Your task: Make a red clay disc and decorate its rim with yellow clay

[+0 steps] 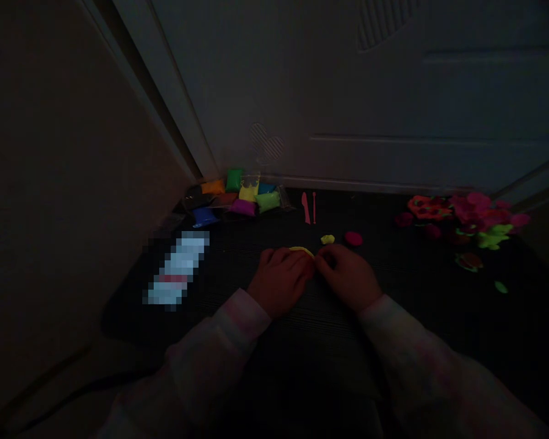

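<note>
Head view shows a half-curled left hand [277, 280] at a thin yellow clay-like strip [302, 250], seemingly unfinished, mid-way along the black worktop [229, 268], a nearly pinched right hand [350, 275] at its end, grips unclear, then apparently finished pink clay-like shapes [476, 208].

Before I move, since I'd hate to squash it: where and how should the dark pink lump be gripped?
Probably by its opposite edges, lightly, coming from the right: the dark pink lump is low and rounded, the yellow lump lies to its left, and the right hand is on its near side.
</note>
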### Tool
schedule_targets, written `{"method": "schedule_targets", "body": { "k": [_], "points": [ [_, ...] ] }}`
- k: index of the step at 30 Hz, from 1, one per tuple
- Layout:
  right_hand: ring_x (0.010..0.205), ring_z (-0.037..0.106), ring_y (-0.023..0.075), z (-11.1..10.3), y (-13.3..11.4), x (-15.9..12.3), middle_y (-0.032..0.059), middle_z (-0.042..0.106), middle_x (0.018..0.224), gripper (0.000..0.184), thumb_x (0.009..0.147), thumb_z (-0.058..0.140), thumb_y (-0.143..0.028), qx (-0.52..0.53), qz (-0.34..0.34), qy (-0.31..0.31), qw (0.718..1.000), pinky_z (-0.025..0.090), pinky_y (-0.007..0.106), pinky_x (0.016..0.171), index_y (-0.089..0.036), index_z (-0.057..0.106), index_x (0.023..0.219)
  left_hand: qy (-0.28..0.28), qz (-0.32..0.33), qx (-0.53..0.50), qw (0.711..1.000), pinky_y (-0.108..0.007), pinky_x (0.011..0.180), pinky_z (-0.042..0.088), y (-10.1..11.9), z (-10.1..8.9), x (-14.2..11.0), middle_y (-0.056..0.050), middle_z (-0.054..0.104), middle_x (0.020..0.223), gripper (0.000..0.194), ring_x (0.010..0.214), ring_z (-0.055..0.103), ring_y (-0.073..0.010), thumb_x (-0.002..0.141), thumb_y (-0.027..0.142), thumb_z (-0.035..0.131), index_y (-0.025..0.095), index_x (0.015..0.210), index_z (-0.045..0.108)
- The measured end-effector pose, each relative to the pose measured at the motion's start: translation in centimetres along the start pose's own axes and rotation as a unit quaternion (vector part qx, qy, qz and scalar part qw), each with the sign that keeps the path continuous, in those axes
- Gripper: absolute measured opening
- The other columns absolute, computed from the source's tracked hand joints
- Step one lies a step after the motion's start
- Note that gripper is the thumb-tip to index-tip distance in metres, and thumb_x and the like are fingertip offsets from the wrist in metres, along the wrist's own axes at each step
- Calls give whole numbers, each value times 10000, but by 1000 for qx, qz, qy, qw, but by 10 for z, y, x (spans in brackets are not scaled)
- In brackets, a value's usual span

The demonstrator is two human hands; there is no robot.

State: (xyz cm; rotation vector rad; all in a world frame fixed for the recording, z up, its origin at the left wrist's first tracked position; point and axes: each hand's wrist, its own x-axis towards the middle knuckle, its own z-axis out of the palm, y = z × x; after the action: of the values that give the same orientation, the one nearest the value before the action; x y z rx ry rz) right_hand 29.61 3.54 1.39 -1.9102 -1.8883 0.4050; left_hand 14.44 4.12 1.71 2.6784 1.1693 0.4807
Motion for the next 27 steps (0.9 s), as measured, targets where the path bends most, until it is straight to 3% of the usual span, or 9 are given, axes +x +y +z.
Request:
{"method": "schedule_targets", "body": {
  "k": [15, 27],
  "points": [
    [630, 510, 119, 0, 3, 0, 2, 558, 701, 147, 720, 409, -265, 53, -4, 29, 998, 376, 236, 591, -191, 534, 739, 17, 36, 43, 998, -371, 790, 254, -3, 2, -8, 5, 521, 1119, 316, 984, 397, -186, 790, 255, 356, 230, 1090, 453],
    [635, 507, 118, 2, 5, -1, 6, 552, 714, 136, 714, 412, -254, 72, -10, 33, 997, 379, 236, 599, -190, 531, 731, -32, 44, 76, 996, -401, 817, 236, -2, -1, -22, -2, 461, 1189, 385, 1047, 356, -209, 793, 340, 334, 255, 1167, 371]
  ]
}}
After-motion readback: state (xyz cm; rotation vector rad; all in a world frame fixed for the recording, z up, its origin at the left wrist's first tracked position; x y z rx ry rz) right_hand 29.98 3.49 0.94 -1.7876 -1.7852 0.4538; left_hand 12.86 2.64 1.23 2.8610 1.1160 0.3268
